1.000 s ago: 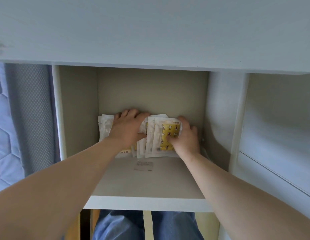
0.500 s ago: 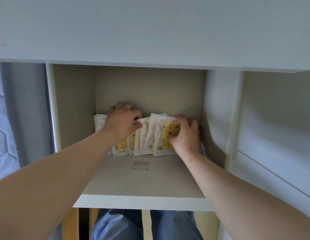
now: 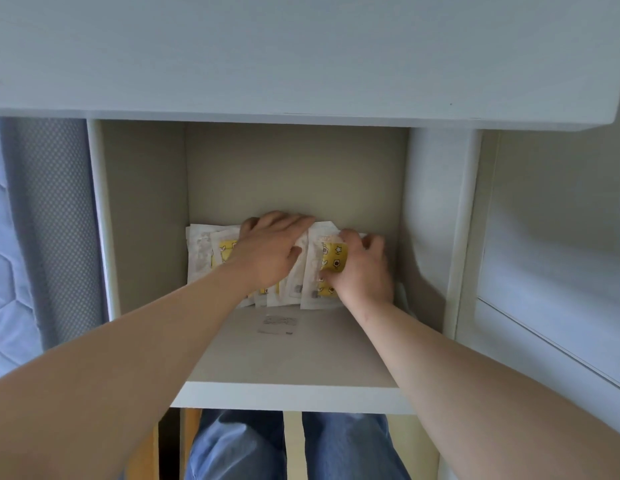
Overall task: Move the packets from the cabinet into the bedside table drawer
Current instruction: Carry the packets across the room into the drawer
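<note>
On my feed, a row of flat white-and-yellow plastic packets (image 3: pixel 204 251) stands on edge along the back edge of the pale beige shelf (image 3: pixel 287 362), inside the white open-fronted cabinet (image 3: pixel 436 216). The packets lean on its back wall. The left hand (image 3: pixel 267 252) lies over the middle of the row, with fingers curled over the packets' tops and the thumb at their front, gripping a bunch. The right hand (image 3: pixel 364 271) holds the right end of the row, with its thumb pressed on a yellow star-printed face and its fingers wrapped behind. The leftmost packets stand free of both hands, near the shelf's back left corner. A small grey printed label (image 3: pixel 279 323) lies flat on the shelf just in front of the packets. Below the shelf's front edge I see blue denim legs (image 3: pixel 239 445). A quilted pale blue mattress (image 3: pixel 7 271) sits to the left of the cabinet.
</note>
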A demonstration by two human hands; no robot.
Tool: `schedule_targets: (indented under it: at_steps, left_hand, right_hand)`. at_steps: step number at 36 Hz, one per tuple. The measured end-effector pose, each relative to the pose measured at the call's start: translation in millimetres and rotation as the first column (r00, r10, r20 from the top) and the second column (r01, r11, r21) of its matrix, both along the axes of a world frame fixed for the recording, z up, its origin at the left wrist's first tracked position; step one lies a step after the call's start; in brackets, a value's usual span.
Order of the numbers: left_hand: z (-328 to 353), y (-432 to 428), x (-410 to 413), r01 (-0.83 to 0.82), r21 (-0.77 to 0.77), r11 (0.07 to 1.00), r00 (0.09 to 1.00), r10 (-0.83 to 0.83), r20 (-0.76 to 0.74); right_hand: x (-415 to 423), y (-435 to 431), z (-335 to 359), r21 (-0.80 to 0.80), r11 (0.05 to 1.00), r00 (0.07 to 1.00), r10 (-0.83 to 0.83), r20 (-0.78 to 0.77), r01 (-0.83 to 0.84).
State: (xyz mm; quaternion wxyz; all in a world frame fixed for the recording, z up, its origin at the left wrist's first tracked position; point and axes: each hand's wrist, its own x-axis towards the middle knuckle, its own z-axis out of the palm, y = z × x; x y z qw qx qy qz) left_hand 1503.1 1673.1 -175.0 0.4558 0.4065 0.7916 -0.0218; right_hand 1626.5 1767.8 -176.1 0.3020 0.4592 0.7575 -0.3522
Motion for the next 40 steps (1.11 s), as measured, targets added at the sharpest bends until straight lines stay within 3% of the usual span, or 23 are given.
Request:
schedule_targets:
  at_steps: [7, 16, 26, 34, 40]
  left_hand:
    - [-4.5, 0.7, 13.3, -0.045, 0.04, 0.998, 0.993, 0.049, -0.109]
    - [15.7, -6.9, 23.3, -0.135, 0.014, 0.991, 0.989, 0.136, -0.059]
    - [109.1, 5.7, 14.5, -0.458, 0.074, 0.886, 0.889, 0.457, 0.036]
    - [222.4, 5.3, 19.4, -0.492, 0.251, 0.834, 0.868, 0.448, 0.214]
    - [296.9, -13.6, 53.5, -0.342, 0.312, 0.887, 0.921, 0.249, 0.301]
  right_hand:
    - [11.0, 4.9, -1.7, -0.015, 0.997, 0.997, -0.075, -0.024, 0.075]
    - [16.2, 4.2, 17.8, -0.111, 0.994, 0.999, -0.013, -0.052, 0.008]
    - [11.4, -0.5, 102.6, -0.096, 0.93, 0.914, -0.366, -0.177, 0.354]
    - [10.7, -35.6, 211.7, -0.173, 0.709, 0.63, -0.693, -0.351, 0.684]
    - [45.1, -88.4, 292.1, -0.331, 0.389, 0.22, -0.867, -0.448, 0.86]
